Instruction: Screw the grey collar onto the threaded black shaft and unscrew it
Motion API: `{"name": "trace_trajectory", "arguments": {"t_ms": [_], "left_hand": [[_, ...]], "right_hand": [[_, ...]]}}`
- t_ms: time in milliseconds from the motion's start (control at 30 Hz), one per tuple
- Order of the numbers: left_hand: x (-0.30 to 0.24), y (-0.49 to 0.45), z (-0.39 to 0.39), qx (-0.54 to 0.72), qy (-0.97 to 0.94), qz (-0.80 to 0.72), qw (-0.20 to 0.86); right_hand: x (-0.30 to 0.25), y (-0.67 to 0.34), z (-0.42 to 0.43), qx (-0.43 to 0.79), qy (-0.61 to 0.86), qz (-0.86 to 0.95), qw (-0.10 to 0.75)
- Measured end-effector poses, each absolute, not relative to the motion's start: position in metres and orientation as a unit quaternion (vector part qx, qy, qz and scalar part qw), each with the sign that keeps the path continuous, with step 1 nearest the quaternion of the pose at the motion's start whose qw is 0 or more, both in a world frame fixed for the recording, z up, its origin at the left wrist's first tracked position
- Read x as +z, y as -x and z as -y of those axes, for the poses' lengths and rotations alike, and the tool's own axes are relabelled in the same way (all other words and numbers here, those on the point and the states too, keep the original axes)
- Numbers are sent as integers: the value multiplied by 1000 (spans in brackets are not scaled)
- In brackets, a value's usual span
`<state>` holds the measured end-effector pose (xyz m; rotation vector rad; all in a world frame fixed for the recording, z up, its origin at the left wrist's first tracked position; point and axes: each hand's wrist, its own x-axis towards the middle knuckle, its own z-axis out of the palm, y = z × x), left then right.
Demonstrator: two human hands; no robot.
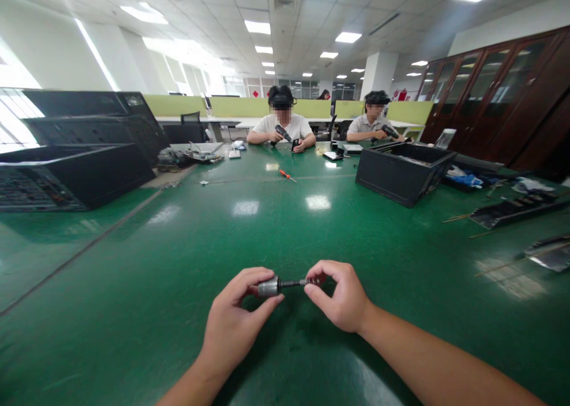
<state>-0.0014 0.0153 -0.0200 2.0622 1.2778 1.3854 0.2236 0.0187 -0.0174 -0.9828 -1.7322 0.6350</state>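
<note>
Between both hands, low over the green table, lies a small part with a grey metal cylinder [269,286] and a thin dark rod [291,284] running out of it to the right. My left hand [236,317] is closed around the cylinder, thumb below and fingers above. With thumb and fingertips, my right hand [341,296] pinches the rod's other end, where a ribbed, reddish-dark piece [313,281] shows. My fingers partly cover that end, so its exact form is unclear.
On the green table [200,240], an orange-handled screwdriver [285,174] lies ahead. Black computer cases stand left [71,177] and right [403,171], with metal parts [519,210] at far right. Across the table, two people [282,124] hold power drills.
</note>
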Motion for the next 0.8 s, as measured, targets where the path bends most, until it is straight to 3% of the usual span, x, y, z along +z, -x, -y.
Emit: {"name": "trace_trajectory", "arguments": {"t_ms": [800], "left_hand": [[-23,3,-17,486,-726,-458,164]], "right_hand": [[-17,-225,-20,267,415,712,499]]}}
